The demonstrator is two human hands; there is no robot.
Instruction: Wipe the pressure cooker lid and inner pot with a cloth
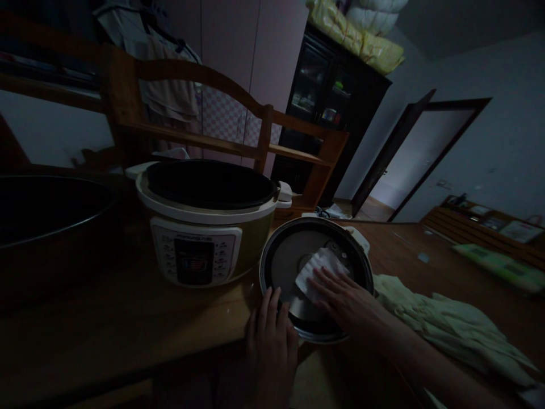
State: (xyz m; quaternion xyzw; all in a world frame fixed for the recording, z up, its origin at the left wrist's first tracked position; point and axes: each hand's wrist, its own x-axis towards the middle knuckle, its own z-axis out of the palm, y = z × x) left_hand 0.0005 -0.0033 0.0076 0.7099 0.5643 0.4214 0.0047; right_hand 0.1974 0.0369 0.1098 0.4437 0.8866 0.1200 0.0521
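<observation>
Dim, tilted room: pale clothes [170, 82] hang before a pink wardrobe [225, 25], behind a wooden rail [208, 78]. Beyond stands a dark glass-fronted cabinet [315, 82], topped by yellow-wrapped bundles [361, 42]. Farther right, a dark door [392, 146] stands ajar; light green fabric [455, 324] lies crumpled at lower right.
</observation>
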